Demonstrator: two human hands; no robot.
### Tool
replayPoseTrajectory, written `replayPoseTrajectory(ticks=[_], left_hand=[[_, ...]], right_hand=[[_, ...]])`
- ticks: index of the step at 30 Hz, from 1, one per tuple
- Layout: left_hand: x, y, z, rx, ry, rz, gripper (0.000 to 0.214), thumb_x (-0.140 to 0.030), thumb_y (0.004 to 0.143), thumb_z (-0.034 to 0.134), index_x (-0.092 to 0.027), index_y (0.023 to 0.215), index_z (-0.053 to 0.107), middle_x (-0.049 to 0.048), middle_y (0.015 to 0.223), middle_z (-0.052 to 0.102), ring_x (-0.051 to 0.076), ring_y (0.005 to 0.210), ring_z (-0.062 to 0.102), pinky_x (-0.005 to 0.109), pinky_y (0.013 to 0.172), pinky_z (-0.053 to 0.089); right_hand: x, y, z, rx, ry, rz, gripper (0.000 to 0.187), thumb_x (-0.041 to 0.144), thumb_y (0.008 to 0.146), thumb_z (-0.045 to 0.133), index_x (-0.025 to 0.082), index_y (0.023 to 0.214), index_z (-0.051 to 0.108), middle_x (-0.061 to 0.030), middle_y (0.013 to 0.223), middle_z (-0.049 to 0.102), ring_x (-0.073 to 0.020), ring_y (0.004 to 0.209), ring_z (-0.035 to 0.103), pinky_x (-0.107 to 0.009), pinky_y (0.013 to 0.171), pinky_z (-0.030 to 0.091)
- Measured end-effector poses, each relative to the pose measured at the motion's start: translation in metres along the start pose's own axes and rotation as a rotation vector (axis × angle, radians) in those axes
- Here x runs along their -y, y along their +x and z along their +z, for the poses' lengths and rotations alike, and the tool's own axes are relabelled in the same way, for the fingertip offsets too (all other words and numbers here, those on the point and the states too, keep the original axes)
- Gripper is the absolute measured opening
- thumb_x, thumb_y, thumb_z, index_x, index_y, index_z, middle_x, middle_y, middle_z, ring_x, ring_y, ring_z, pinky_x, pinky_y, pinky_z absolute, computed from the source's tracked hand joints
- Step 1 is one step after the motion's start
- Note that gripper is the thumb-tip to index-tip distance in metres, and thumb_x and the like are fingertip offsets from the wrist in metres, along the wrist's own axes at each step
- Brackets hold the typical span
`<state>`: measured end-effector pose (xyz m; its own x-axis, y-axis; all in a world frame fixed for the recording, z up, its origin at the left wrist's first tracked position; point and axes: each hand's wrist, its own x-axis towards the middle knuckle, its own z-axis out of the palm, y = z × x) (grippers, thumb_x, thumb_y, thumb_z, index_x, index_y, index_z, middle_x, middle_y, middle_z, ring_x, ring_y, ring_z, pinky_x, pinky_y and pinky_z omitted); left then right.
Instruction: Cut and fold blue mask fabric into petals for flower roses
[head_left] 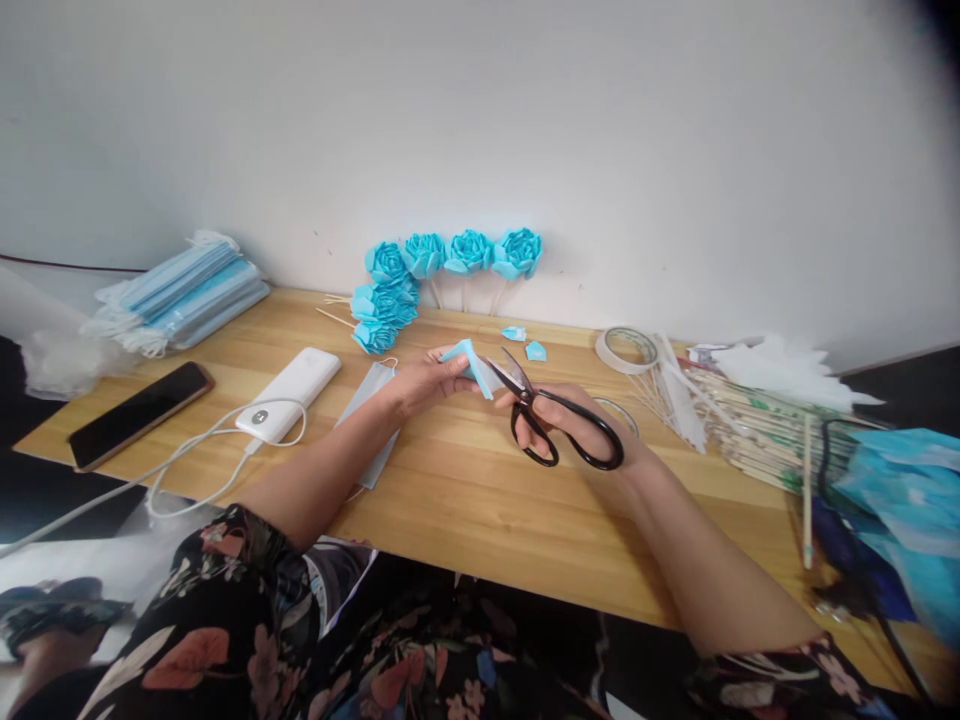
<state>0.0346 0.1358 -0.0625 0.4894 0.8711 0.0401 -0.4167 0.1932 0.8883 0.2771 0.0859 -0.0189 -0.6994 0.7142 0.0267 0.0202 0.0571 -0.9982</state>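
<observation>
My left hand [433, 382] pinches a folded piece of light blue mask fabric [480, 370] above the middle of the table. My right hand [562, 415] grips black-handled scissors [525, 398] with the fingers through the loops. The scissor blades are parted and point up and left, right beside the fabric's edge; whether they touch it I cannot tell. Beneath my left forearm lies a flat face mask [384, 455], partly hidden. Two small cut blue pieces, one a petal shape [535, 351], rest on the table beyond the scissors.
Several blue fabric flowers on sticks [469, 253] lean by the wall. A stack of masks [184, 290], a phone [141, 415] and a cabled power bank [289, 395] are at left. At right are a tape roll [628, 350], bundled sticks [757, 430] and blue fabric [907, 500].
</observation>
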Motion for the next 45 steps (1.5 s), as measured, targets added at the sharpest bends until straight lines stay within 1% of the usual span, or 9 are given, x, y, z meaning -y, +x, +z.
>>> replayPoseTrajectory(ticks=[4, 7, 10, 15, 20, 25, 32, 39, 45], left_hand=[[-0.0009, -0.001, 0.0009, 0.021, 0.015, -0.014, 0.043, -0.046, 0.068, 0.087, -0.01, 0.088, 0.076, 0.0133, 0.094, 0.076, 0.023, 0.088, 0.073, 0.031, 0.079, 0.059], [-0.0004, -0.001, 0.0003, 0.02, 0.011, -0.016, 0.042, -0.046, 0.068, 0.087, -0.011, 0.088, 0.076, 0.0135, 0.096, 0.077, 0.023, 0.088, 0.073, 0.032, 0.079, 0.058], [0.0003, -0.0008, -0.0003, 0.026, 0.005, -0.02, 0.04, -0.045, 0.068, 0.087, -0.011, 0.088, 0.077, 0.0129, 0.095, 0.077, 0.023, 0.089, 0.073, 0.032, 0.079, 0.058], [0.001, -0.0002, -0.0008, 0.03, 0.0, -0.025, 0.038, -0.043, 0.07, 0.087, -0.011, 0.087, 0.077, 0.0121, 0.091, 0.076, 0.022, 0.087, 0.073, 0.031, 0.079, 0.059], [0.0019, 0.0003, -0.0016, 0.02, 0.007, -0.01, 0.039, -0.044, 0.07, 0.087, -0.011, 0.089, 0.077, 0.0137, 0.097, 0.077, 0.023, 0.09, 0.073, 0.031, 0.078, 0.058], [0.0025, 0.0, -0.0019, 0.031, 0.006, -0.012, 0.039, -0.043, 0.071, 0.086, -0.011, 0.091, 0.077, 0.0145, 0.098, 0.077, 0.025, 0.093, 0.072, 0.033, 0.081, 0.058], [-0.0002, -0.0006, 0.0005, 0.016, 0.01, -0.014, 0.041, -0.044, 0.069, 0.087, -0.01, 0.089, 0.077, 0.0141, 0.097, 0.076, 0.022, 0.089, 0.072, 0.029, 0.076, 0.058], [0.0011, -0.0003, -0.0022, 0.008, 0.002, -0.009, 0.041, -0.046, 0.07, 0.086, -0.011, 0.091, 0.077, 0.0133, 0.099, 0.077, 0.023, 0.092, 0.072, 0.03, 0.078, 0.058], [0.0011, 0.0008, -0.0009, 0.04, 0.043, 0.002, 0.039, -0.045, 0.072, 0.085, -0.011, 0.089, 0.077, 0.0136, 0.098, 0.077, 0.023, 0.09, 0.072, 0.032, 0.081, 0.057]], right_hand=[[-0.0025, 0.0019, 0.0013, 0.01, -0.034, 0.025, 0.05, 0.058, 0.096, 0.053, 0.013, 0.115, 0.064, -0.0036, 0.074, 0.067, -0.0098, 0.051, 0.054, -0.024, 0.048, 0.045], [-0.0037, 0.0027, 0.002, 0.007, -0.027, 0.04, 0.051, 0.058, 0.095, 0.053, 0.013, 0.116, 0.063, -0.0032, 0.073, 0.066, -0.0101, 0.05, 0.054, -0.025, 0.048, 0.045], [-0.0045, 0.0029, 0.0021, -0.001, -0.022, 0.043, 0.05, 0.058, 0.095, 0.054, 0.013, 0.115, 0.064, -0.0034, 0.074, 0.066, -0.0102, 0.051, 0.055, -0.025, 0.048, 0.045], [-0.0054, 0.0029, 0.0016, 0.023, -0.02, 0.035, 0.049, 0.057, 0.096, 0.053, 0.013, 0.114, 0.064, -0.0031, 0.074, 0.066, -0.0096, 0.051, 0.055, -0.024, 0.048, 0.045], [-0.0058, 0.0029, 0.002, 0.019, -0.009, 0.046, 0.048, 0.057, 0.096, 0.054, 0.013, 0.113, 0.064, -0.003, 0.074, 0.066, -0.0096, 0.051, 0.054, -0.024, 0.048, 0.045], [-0.0062, 0.0026, 0.0019, 0.006, -0.034, 0.058, 0.051, 0.057, 0.096, 0.053, 0.012, 0.116, 0.063, -0.0035, 0.074, 0.066, -0.0097, 0.05, 0.055, -0.024, 0.048, 0.045], [-0.0067, 0.0029, 0.0006, 0.008, -0.049, 0.039, 0.051, 0.058, 0.096, 0.052, 0.012, 0.114, 0.064, -0.0035, 0.075, 0.066, -0.0091, 0.05, 0.054, -0.024, 0.048, 0.045], [-0.0077, 0.0031, 0.0007, -0.004, -0.049, 0.055, 0.05, 0.057, 0.096, 0.052, 0.012, 0.115, 0.063, -0.0033, 0.075, 0.066, -0.0092, 0.05, 0.055, -0.024, 0.048, 0.045], [-0.0062, 0.0036, 0.0032, 0.016, -0.021, 0.057, 0.05, 0.058, 0.095, 0.055, 0.012, 0.112, 0.064, -0.0026, 0.073, 0.065, -0.009, 0.051, 0.054, -0.023, 0.048, 0.044]])
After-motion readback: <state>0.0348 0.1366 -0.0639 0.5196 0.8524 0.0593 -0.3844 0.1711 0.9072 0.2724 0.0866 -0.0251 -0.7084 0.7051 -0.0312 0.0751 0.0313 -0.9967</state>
